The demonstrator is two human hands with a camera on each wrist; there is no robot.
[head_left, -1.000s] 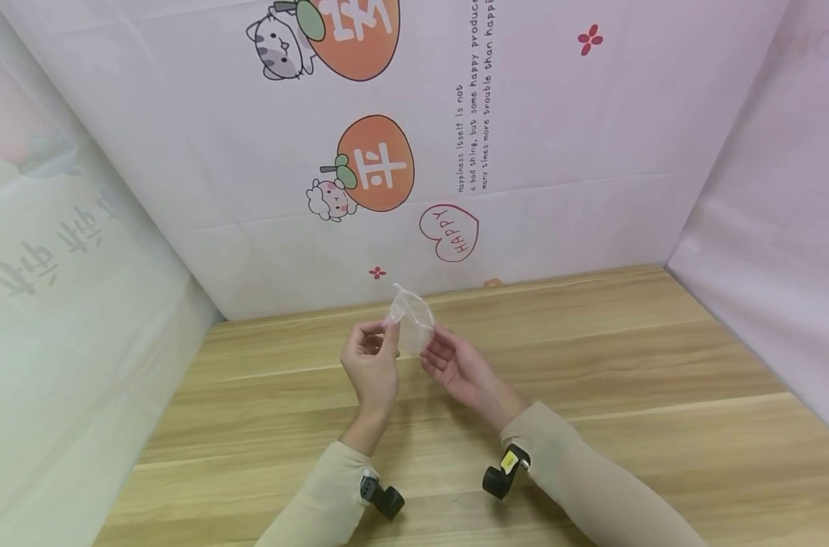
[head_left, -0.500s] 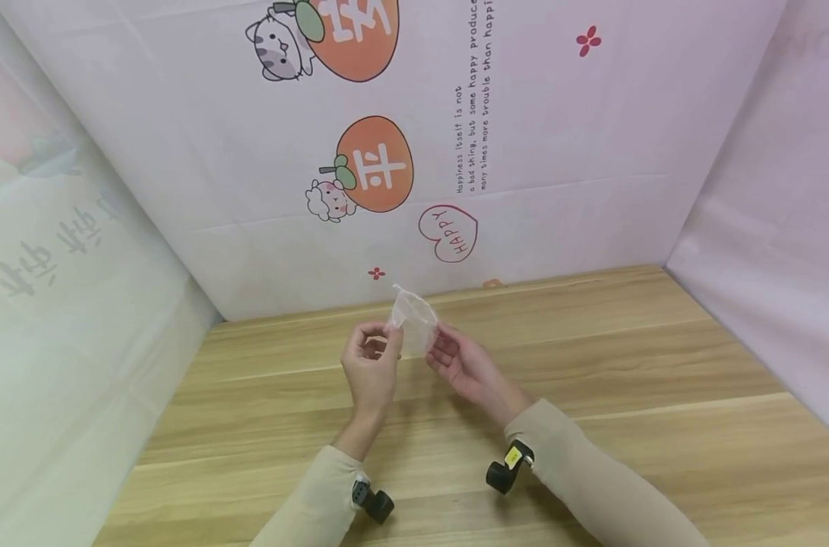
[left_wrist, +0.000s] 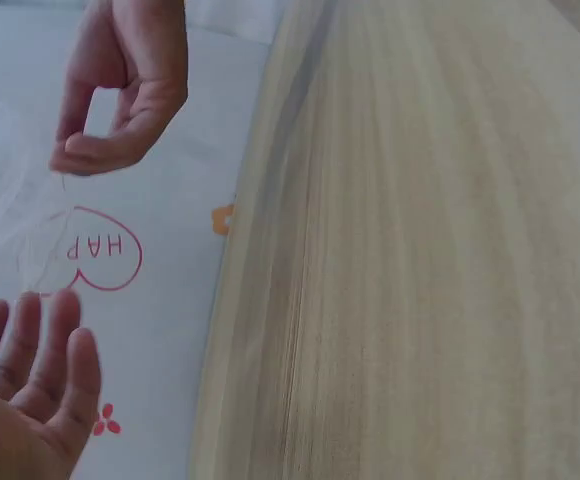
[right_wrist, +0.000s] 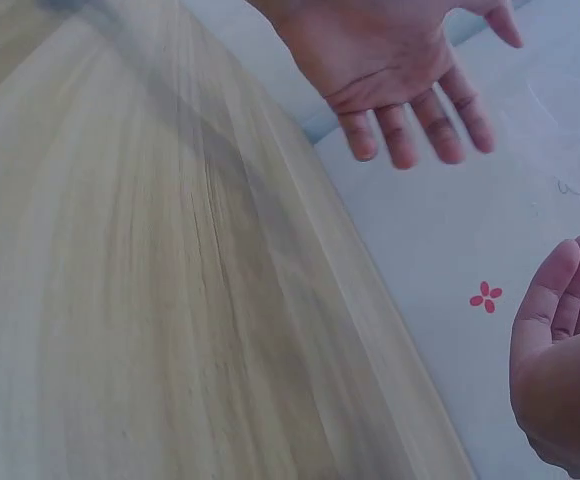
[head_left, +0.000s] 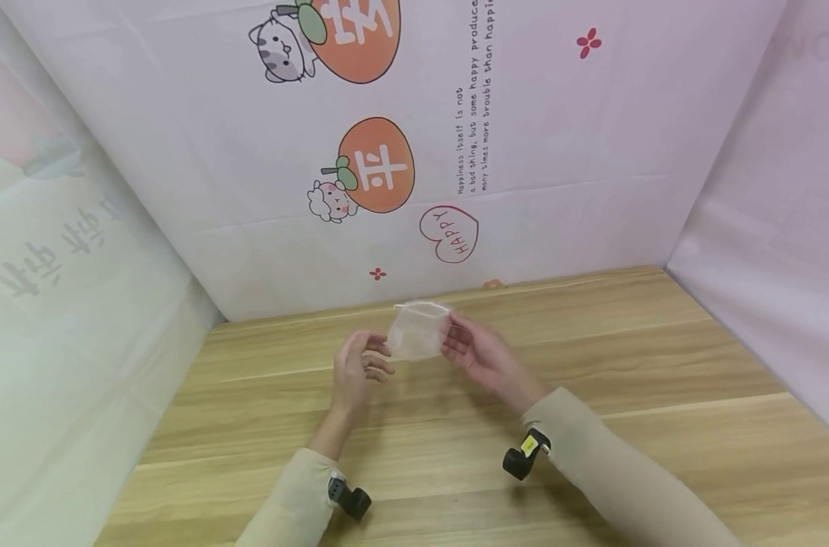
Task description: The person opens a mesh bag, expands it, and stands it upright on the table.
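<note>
A small see-through white drawstring bag (head_left: 419,334) hangs in the air above the table, a thin cord along its upper edge. My right hand (head_left: 481,355) pinches the bag's right edge between thumb and fingertips. At its left side is my left hand (head_left: 359,368), fingers parted and loosely bent; the left wrist view shows this left hand (left_wrist: 35,400) with palm up, just below the bag (left_wrist: 10,195). Faint against the white backdrop, the bag (right_wrist: 560,115) is partly out of frame in the right wrist view. Its contents, if any, cannot be made out.
A wood-grain table (head_left: 414,471) lies under both hands. White printed cloth (head_left: 564,152) stands behind it, with more cloth at the left and right. Each sleeve carries a small black camera (head_left: 520,456).
My left hand has let go of the bag and moved left and down, its fingers spreading. The right hand has shifted right, and the bag has spread wider and dropped slightly.
</note>
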